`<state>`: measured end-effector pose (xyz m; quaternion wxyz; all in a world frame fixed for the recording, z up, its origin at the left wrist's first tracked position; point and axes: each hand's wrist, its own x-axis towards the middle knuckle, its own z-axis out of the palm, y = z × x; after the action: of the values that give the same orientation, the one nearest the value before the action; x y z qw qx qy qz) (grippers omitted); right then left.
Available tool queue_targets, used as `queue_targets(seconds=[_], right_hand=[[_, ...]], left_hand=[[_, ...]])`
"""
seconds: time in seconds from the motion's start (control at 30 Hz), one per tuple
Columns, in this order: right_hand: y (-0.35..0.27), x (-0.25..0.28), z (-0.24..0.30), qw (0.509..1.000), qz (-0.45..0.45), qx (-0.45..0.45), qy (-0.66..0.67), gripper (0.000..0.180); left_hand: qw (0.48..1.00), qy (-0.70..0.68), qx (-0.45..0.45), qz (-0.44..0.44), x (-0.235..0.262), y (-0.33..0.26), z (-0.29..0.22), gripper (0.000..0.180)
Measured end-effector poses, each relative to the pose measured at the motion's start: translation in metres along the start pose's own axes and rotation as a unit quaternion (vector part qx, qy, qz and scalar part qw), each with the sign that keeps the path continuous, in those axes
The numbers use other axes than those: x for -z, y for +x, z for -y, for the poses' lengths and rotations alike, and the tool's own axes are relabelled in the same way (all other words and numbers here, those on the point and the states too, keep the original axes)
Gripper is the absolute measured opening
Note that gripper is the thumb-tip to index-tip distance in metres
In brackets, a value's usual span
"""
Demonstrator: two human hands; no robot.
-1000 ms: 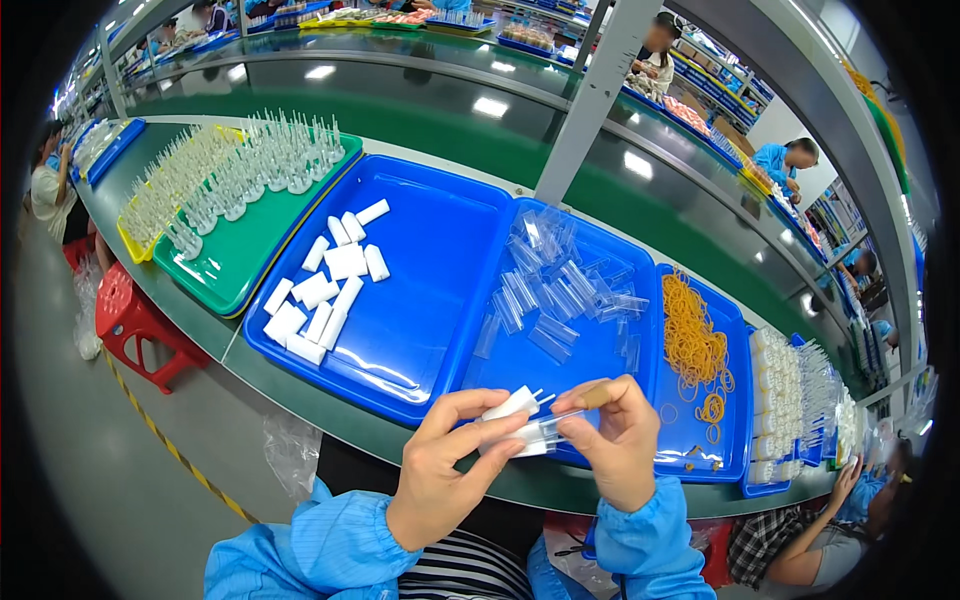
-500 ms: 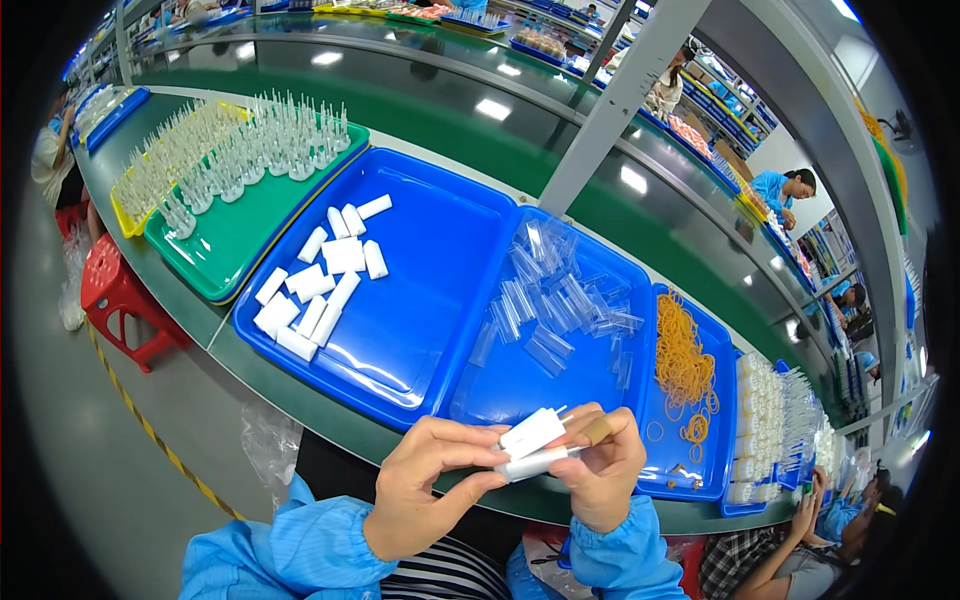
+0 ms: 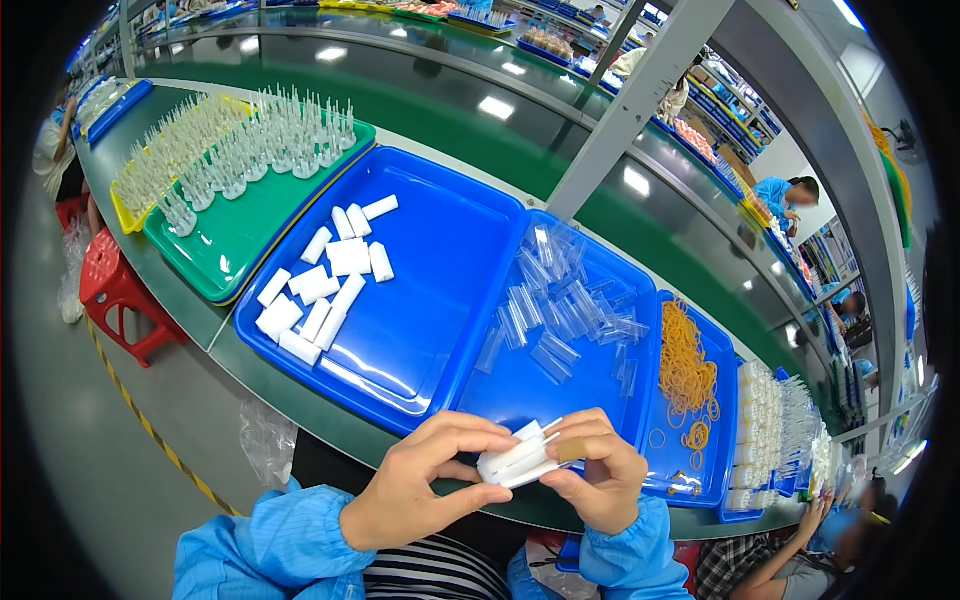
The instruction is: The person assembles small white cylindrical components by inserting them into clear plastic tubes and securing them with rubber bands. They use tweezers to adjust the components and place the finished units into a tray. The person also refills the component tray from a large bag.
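Above the near table edge, my left hand point(image 3: 420, 480) is closed, its thumb and fingers pinching the left end of white plastic blocks point(image 3: 515, 460). At least two blocks lie side by side, with thin pale prongs at their right end. My right hand point(image 3: 600, 475) is closed round that right end; a tan wrap point(image 3: 572, 449) covers part of one finger. The fingers hide some of the blocks. Just beyond the hands, a blue tray point(image 3: 455, 300) holds several loose white blocks point(image 3: 348, 257). To its right, another blue tray point(image 3: 480, 385) contains clear plastic sleeves point(image 3: 555, 350).
A narrow blue tray point(image 3: 657, 480) holds orange rubber bands point(image 3: 685, 350). Farther right stand banded white bundles point(image 3: 755, 430). Clear spiked pieces point(image 3: 290, 140) fill a green tray point(image 3: 200, 265) at left. A grey post point(image 3: 640, 110) rises behind the trays; a red stool point(image 3: 105, 270) stands left.
The two white blocks, tilted apart before, now lie closer together between my hands. My left hand has shifted slightly left and the fingers of my right hand reach further over the blocks.
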<state>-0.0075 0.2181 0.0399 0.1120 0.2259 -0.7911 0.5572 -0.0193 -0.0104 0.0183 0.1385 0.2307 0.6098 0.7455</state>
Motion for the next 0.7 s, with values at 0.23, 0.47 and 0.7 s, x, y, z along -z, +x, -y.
queue_targets(seconds=[0.23,0.47,0.7], right_hand=[[0.002,-0.006,0.001,0.999,0.017,0.030,0.005,0.030],[0.033,0.015,-0.007,0.994,-0.034,-0.006,-0.102,0.030],[0.054,0.019,-0.035,0.863,0.100,0.015,-0.496,0.031]], left_hand=[[0.999,-0.029,-0.025,0.007,0.004,-0.002,-0.004,0.041],[0.995,-0.087,-0.003,-0.042,0.008,0.003,0.006,0.030],[0.995,-0.064,0.004,-0.082,0.005,0.000,0.000,0.031]])
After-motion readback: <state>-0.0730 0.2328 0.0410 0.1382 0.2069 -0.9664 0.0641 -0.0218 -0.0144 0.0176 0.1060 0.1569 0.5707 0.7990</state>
